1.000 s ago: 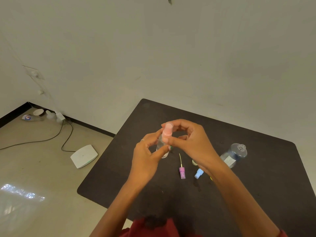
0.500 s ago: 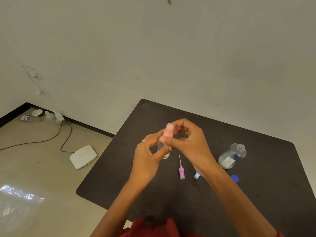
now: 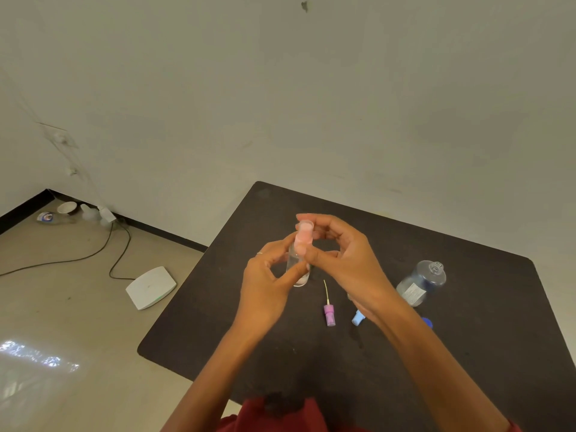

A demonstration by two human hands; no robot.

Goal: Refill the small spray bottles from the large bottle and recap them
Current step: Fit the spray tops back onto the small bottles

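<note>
Above the black table (image 3: 405, 353) I hold a small clear spray bottle (image 3: 295, 263) upright. My left hand (image 3: 268, 285) grips its clear body from the left. My right hand (image 3: 346, 263) pinches its pink cap (image 3: 304, 235) from the right. A purple spray head with a thin dip tube (image 3: 328, 313) lies on the table just below the bottle. A light blue spray head (image 3: 357, 318) lies beside it, partly hidden by my right wrist. The large clear bottle (image 3: 420, 283) lies on its side at the right. A blue cap (image 3: 427, 322) peeks out behind my right forearm.
A white wall runs close behind the table. On the floor at the left lie a white flat box (image 3: 151, 286), black cables (image 3: 93, 257), and a few small items in the corner (image 3: 67, 210). The table's left edge drops to the floor.
Both hands stay on the small bottle; my right fingers have shifted around the pink cap. The view has moved slightly, and the blue cap now shows behind my forearm.
</note>
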